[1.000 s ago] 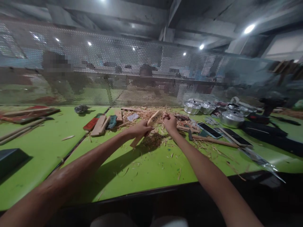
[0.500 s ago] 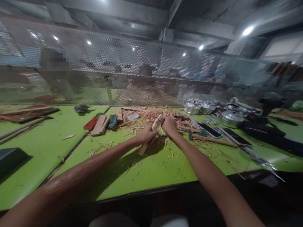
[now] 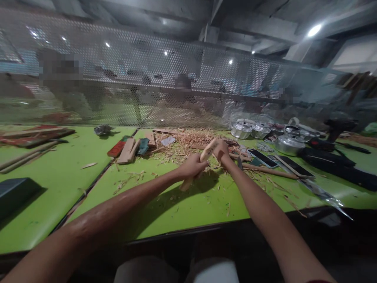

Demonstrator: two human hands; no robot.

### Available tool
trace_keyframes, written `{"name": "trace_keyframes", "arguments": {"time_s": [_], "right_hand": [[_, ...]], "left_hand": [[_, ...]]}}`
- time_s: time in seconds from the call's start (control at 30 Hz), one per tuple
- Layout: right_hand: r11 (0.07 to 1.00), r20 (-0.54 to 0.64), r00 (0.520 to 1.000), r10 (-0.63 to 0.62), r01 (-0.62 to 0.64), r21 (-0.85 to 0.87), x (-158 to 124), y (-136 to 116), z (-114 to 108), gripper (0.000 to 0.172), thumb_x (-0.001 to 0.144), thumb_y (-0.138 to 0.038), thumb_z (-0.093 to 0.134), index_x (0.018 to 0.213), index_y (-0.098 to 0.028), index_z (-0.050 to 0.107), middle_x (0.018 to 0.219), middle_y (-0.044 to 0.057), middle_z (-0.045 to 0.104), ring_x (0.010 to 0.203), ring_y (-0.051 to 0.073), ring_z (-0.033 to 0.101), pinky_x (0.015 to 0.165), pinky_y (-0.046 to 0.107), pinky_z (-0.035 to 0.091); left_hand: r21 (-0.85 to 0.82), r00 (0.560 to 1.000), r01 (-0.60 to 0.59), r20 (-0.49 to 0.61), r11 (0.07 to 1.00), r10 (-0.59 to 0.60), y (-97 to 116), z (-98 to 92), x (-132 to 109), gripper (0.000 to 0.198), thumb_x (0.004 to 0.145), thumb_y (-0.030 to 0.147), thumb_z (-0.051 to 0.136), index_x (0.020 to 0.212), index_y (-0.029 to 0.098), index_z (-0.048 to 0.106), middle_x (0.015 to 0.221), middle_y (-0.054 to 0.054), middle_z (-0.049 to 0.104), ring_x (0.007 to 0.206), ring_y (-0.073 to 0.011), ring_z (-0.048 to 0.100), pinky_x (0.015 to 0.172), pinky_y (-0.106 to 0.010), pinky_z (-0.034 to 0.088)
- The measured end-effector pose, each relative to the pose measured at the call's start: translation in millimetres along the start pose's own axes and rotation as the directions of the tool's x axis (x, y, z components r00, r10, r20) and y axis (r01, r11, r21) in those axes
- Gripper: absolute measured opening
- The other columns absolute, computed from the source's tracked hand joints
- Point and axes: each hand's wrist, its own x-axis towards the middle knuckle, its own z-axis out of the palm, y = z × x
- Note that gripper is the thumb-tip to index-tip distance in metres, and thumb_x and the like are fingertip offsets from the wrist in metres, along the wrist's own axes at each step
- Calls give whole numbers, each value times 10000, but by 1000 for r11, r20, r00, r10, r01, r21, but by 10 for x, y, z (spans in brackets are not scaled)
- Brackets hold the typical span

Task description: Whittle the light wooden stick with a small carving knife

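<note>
My left hand point(image 3: 192, 166) is wrapped round a pale piece of wood point(image 3: 208, 151), which slants from lower left to upper right above the green table point(image 3: 165, 220). At the upper end of the wood, my right hand point(image 3: 220, 151) is closed with its fingers curled. What it holds, if anything, is hidden behind the fingers. Curled wood shavings point(image 3: 191, 138) lie heaped behind both hands, with looser ones scattered around them.
Wood blocks point(image 3: 126, 151) and a red block point(image 3: 116, 148) lie left of the shavings. At the right are a hammer point(image 3: 268, 170), two phones point(image 3: 262, 158), metal kettles point(image 3: 290, 144) and a black bag point(image 3: 335, 161). A perforated screen point(image 3: 165, 86) stands behind, with people beyond.
Both hands and the wood have moved a little to the right, and my right hand slightly upward. The camera view has shifted slightly.
</note>
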Motion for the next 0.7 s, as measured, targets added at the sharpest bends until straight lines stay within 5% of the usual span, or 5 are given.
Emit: {"name": "trace_keyframes", "arguments": {"time_s": [0.23,0.43,0.7], "right_hand": [[972,147,986,-73,103,-213,-66,-147,72,239,885,-201,541,872,-121,766,810,64,724,734,156,579,653,229,360],[856,346,938,-15,191,-480,-161,-294,123,268,924,-217,605,1061,-122,815,1037,162,783,904,211,690,709,253,394],[812,376,926,-26,239,-532,-218,-353,118,317,954,-220,573,1154,-147,808,1105,174,779,987,251,724,779,273,457]], "left_hand": [[-286,988,30,-137,958,-72,-231,-181,140,285,902,300,657,718,216,456,494,79,469,370,-69,431,382,-185,333],[-175,984,60,-154,983,-88,-283,-124,217,305,892,246,609,623,208,469,437,35,500,346,-95,459,381,-212,353],[-219,979,56,-177,974,-96,-366,-143,245,198,858,207,659,753,211,491,473,58,527,366,-116,488,406,-224,388]]}}
